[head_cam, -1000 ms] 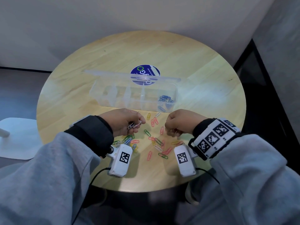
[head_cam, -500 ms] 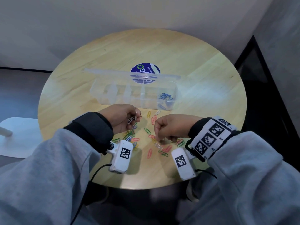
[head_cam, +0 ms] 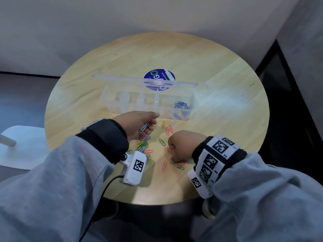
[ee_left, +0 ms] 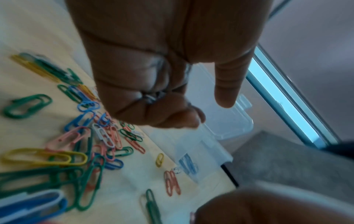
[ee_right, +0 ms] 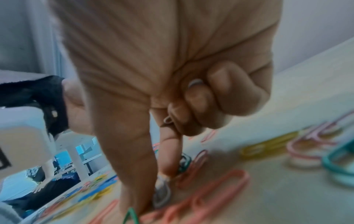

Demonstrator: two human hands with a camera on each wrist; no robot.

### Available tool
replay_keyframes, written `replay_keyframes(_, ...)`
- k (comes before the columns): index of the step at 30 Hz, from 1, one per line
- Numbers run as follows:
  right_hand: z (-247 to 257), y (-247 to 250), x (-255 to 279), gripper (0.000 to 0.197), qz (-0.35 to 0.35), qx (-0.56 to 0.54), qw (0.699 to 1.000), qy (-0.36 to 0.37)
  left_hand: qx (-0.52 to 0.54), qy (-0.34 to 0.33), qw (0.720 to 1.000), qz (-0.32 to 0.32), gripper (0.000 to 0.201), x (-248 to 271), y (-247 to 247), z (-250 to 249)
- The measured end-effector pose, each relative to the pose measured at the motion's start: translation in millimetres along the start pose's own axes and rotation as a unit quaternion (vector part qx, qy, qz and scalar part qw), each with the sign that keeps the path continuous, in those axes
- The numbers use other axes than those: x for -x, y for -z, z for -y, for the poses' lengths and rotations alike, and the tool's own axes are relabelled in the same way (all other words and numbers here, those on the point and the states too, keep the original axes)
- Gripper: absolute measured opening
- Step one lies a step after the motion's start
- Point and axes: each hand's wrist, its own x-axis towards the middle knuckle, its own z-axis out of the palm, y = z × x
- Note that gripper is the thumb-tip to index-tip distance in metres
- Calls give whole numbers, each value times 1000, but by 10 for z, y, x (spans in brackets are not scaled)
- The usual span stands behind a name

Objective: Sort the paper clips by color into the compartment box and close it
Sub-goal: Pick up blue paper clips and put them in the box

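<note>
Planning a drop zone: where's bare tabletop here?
Bare: round wooden table right of the clear compartment box, and far side beyond its lid. Crowded: loose coloured paper clips between left hand and right hand.

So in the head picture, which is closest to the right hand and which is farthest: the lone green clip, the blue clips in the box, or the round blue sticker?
From the right hand:
1. Green clip, on the table just to its left.
2. Blue clips, in the box's right-end compartment, beyond the hand.
3. Blue sticker, behind the box near the table's middle.
</note>
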Motion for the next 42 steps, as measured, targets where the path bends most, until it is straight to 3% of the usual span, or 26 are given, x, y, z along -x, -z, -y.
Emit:
replay_keyframes(2,16,-2,-6,24,-5,19,1000,-8,-102,-54,993,-28,27,-11,-63,-15)
replay_keyframes(6,22,-18,1,18,-17,34,999,-9,-285,-148,944,-78,14,3,-204,-46)
replay_keyframes(10,-40,-24,42,16,-8,10,1000,-7,-455,-154,872,-94,32,-64,-365,-87)
replay_keyframes(13,-158,65,136,8,8,-68,998,-13,-525,-161,829,-105,44,-165,-446,-101)
replay_keyframes(20,-526,283,324,5,-77,-160,983,-42,-609,-150,771,-111,31,-273,-636,-133)
replay_keyframes(27,-664,317,371,21,-91,-202,973,-69,-578,-148,795,-110,19,-278,-608,-134)
replay_keyframes(33,-663,366,401,14,-82,-305,946,-73,-562,-127,810,-109,17,-291,-592,-130)
replay_keyframes(42,-651,434,352,23,-56,-527,847,-36,-588,-130,795,-79,20,-283,-671,-167)
